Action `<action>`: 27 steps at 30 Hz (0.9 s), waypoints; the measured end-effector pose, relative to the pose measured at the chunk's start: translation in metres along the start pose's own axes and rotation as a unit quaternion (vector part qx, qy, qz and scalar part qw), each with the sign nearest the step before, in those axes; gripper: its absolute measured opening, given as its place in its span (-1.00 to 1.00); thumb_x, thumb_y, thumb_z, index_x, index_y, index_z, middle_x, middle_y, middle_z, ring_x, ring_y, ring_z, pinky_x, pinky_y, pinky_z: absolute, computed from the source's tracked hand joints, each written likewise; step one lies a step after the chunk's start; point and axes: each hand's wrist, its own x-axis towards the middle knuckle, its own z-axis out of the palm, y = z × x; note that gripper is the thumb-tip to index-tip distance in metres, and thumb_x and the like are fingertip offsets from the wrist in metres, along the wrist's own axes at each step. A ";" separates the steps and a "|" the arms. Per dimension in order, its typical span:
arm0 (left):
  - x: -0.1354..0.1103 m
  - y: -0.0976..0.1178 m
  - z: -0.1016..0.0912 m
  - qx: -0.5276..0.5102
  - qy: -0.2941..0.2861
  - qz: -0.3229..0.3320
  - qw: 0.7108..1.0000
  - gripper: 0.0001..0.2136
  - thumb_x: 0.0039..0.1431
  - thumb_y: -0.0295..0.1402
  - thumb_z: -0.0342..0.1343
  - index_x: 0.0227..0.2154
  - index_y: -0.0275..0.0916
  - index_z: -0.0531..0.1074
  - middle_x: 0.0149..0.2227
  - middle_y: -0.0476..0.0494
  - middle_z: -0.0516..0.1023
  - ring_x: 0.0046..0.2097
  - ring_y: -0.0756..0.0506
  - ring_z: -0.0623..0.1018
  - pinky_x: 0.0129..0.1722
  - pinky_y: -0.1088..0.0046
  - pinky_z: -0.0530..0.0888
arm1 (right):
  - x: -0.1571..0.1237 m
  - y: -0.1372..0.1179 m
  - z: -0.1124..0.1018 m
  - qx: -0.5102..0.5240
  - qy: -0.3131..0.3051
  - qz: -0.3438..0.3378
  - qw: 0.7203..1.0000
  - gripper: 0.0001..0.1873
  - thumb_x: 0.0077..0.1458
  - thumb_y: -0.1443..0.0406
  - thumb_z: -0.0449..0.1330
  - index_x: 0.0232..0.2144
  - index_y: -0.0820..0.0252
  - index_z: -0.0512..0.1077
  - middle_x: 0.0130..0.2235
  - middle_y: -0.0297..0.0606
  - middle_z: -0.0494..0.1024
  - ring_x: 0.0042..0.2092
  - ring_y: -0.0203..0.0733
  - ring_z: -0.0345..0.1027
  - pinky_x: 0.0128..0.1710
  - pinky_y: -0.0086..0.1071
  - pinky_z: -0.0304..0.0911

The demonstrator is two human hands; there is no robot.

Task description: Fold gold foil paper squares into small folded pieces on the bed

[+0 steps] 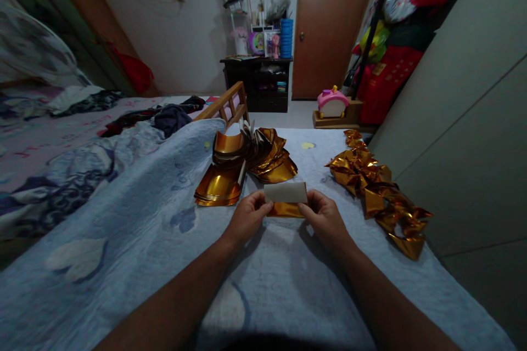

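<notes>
A sheet of gold foil paper [286, 194] is stretched between my two hands, its pale back showing above a gold strip along the lower edge. My left hand [249, 211] pinches its left end with the thumb in front. At the right end, my right hand [323, 213] grips it the same way. Just beyond lie stacks of curled gold foil sheets [220, 182], fanned out, with more gold sheets [275, 162] beside them. Off to the right runs a row of folded, crumpled-looking gold foil pieces [357, 169].
All this lies on a bed with a blue quilt [164, 285]. A wooden bed rail [230, 101] and rumpled clothes [173, 119] are at the left. Farther back stand a dark cabinet [267, 93] and a pink toy [332, 104]. A pale wardrobe [465, 148] borders the right side.
</notes>
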 end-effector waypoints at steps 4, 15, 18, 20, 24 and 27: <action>0.000 0.001 0.000 -0.018 -0.020 -0.006 1.000 -0.79 0.06 -0.26 0.24 -0.29 -0.28 0.51 -0.29 -0.09 0.60 -0.22 -0.10 0.57 -0.12 0.39 0.48 | -0.003 -0.004 0.001 -0.057 0.017 -0.037 0.998 -0.82 0.03 0.19 0.18 -0.39 0.20 0.44 -0.44 -0.34 0.44 -0.40 -0.24 0.28 -0.35 -0.37 0.21; 0.002 -0.003 -0.002 -0.001 -0.039 0.013 0.999 -0.74 0.10 -0.32 0.23 -0.15 -0.31 0.57 -0.14 -0.20 0.67 -0.06 -0.21 0.61 0.02 0.29 0.47 | -0.007 -0.011 0.003 -0.139 0.026 -0.116 0.983 -0.91 0.01 0.27 0.15 -0.46 0.17 0.38 -0.52 -0.40 0.33 -0.46 -0.29 0.19 -0.42 -0.42 0.12; 0.003 -0.003 -0.001 -0.004 -0.045 0.017 0.999 -0.71 0.10 -0.33 0.23 -0.11 -0.30 0.57 -0.11 -0.21 0.67 -0.03 -0.22 0.60 0.04 0.27 0.47 | -0.009 -0.012 0.005 -0.147 0.028 -0.129 0.980 -0.92 0.01 0.28 0.15 -0.48 0.16 0.37 -0.52 -0.40 0.33 -0.46 -0.29 0.21 -0.41 -0.42 0.12; 0.003 -0.002 -0.001 -0.005 -0.045 0.018 0.999 -0.70 0.11 -0.32 0.24 -0.10 -0.30 0.57 -0.12 -0.21 0.67 -0.03 -0.23 0.60 0.04 0.26 0.47 | -0.010 -0.014 0.005 -0.147 0.027 -0.135 0.979 -0.92 0.01 0.28 0.14 -0.49 0.16 0.36 -0.52 -0.40 0.34 -0.46 -0.29 0.21 -0.41 -0.41 0.12; 0.002 0.000 -0.001 -0.005 -0.046 0.011 0.999 -0.70 0.10 -0.31 0.26 -0.11 -0.30 0.58 -0.17 -0.21 0.68 -0.04 -0.23 0.60 0.01 0.27 0.48 | -0.009 -0.014 0.003 -0.130 0.029 -0.118 0.984 -0.89 0.03 0.25 0.14 -0.47 0.17 0.39 -0.51 -0.39 0.36 -0.44 -0.27 0.22 -0.39 -0.39 0.13; 0.000 0.002 -0.001 -0.007 -0.044 -0.007 0.999 -0.72 0.10 -0.29 0.25 -0.15 -0.31 0.58 -0.22 -0.18 0.66 -0.13 -0.18 0.60 -0.07 0.33 0.49 | -0.004 -0.008 0.000 -0.105 0.034 -0.069 0.992 -0.84 0.05 0.20 0.15 -0.44 0.17 0.39 -0.48 -0.38 0.37 -0.42 -0.26 0.23 -0.38 -0.39 0.15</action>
